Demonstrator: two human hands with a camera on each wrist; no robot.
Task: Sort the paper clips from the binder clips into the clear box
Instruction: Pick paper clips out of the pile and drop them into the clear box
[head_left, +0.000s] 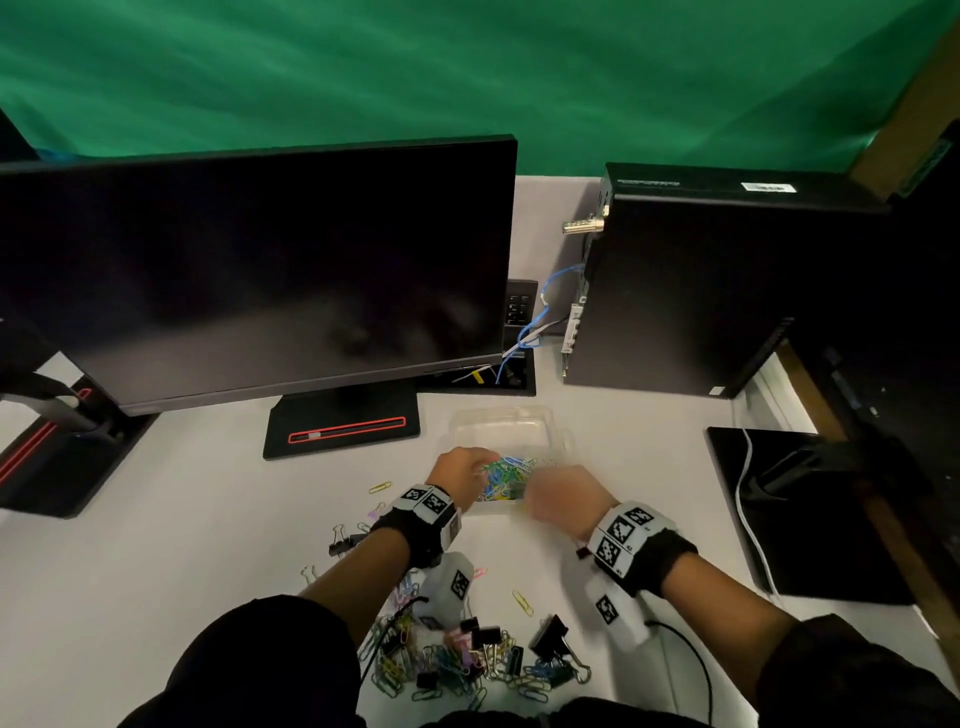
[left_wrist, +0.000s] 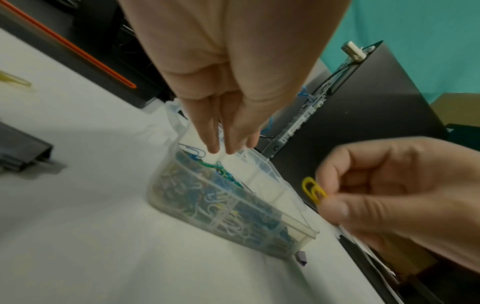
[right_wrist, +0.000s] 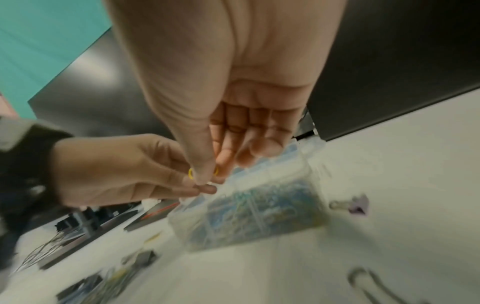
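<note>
The clear box (head_left: 498, 415) stands mid-desk, partly filled with coloured paper clips (head_left: 506, 475). My left hand (head_left: 460, 465) hovers over the box's left side. Its fingers (left_wrist: 211, 144) are straight and point down into the box, with nothing seen in them. My right hand (head_left: 558, 499) is at the box's near right corner and pinches a yellow paper clip (left_wrist: 313, 190) between thumb and fingers (right_wrist: 207, 176). A mixed pile of paper clips and black binder clips (head_left: 467, 660) lies near the desk's front edge, under my forearms.
A dark monitor (head_left: 260, 270) and its base (head_left: 343, 426) stand behind the box on the left. A black computer tower (head_left: 701, 291) is at the right rear. Loose yellow paper clips (head_left: 380, 487) and a purple binder clip (right_wrist: 359, 205) lie near the box.
</note>
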